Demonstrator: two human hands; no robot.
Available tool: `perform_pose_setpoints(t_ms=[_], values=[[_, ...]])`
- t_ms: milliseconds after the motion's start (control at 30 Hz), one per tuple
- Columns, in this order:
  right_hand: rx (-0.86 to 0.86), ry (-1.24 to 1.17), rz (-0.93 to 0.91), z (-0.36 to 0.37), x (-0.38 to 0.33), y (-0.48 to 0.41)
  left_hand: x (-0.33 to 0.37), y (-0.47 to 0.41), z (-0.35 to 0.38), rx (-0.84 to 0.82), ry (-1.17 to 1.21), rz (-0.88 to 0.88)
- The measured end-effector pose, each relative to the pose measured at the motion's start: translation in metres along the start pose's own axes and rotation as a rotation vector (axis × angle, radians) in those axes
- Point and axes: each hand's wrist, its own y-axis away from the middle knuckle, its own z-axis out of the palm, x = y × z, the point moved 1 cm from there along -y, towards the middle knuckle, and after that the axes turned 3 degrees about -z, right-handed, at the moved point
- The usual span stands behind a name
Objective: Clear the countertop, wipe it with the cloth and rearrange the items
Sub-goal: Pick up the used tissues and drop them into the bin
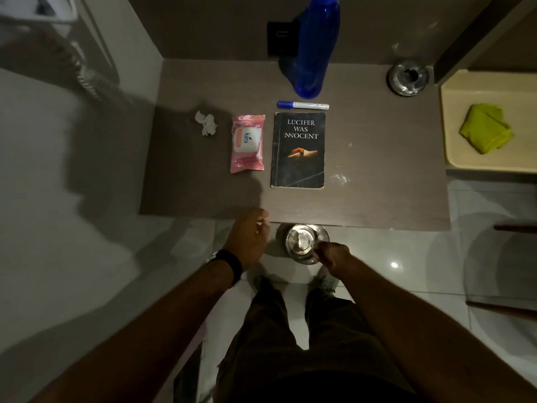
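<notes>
On the brown countertop (377, 175) lie a black book (298, 149), a pink pack of wet wipes (247, 143), a blue-capped marker (302, 105) and a crumpled white tissue (206, 123). A tall blue bottle (315, 50) stands behind the marker. A yellow-green cloth (484, 128) rests in a cream tray (453, 158) to the right. My right hand (334, 255) grips the rim of a steel container (302, 242) just below the counter's front edge. My left hand (250, 237) hovers at that edge with loosely curled fingers and holds nothing.
A round metal ashtray (408, 77) sits at the counter's back right corner. A black wall socket (280, 39) is behind the bottle. A coiled cord (84, 74) hangs at the far left. White floor tiles (436, 271) lie below; my legs stand at the counter.
</notes>
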Motion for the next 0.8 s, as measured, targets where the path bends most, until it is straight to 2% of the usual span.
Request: perform_pose_setpoints(t_ms=[100, 200, 367, 400, 500, 633, 733, 800], values=[[0.061, 0.093, 0.022, 0.003, 0.005, -0.023, -0.007, -0.006, -0.013, 0.039, -0.016, -0.022], [0.048, 0.317, 0.010, 0.008, 0.008, -0.009, -0.007, -0.010, -0.023, 0.070, -0.028, -0.038], [-0.044, 0.875, -0.262, 0.017, 0.008, 0.036, 0.000, -0.033, -0.050, 0.113, 0.028, -0.099], [-0.085, 0.920, -0.333, 0.021, 0.005, 0.052, 0.004, -0.040, -0.058, 0.134, 0.029, -0.109], [-0.178, 0.864, -0.544, 0.038, -0.012, 0.092, 0.014, -0.065, -0.085, 0.205, -0.017, -0.145], [-0.281, 0.841, -0.875, 0.082, -0.077, 0.144, 0.025, -0.096, -0.124, 0.287, -0.105, -0.198], [-0.277, 0.839, -1.093, 0.132, -0.139, 0.167, 0.016, -0.109, -0.143, 0.316, -0.148, -0.253], [-0.253, 0.922, -1.216, 0.170, -0.176, 0.158, -0.003, -0.112, -0.147, 0.283, -0.147, -0.267]])
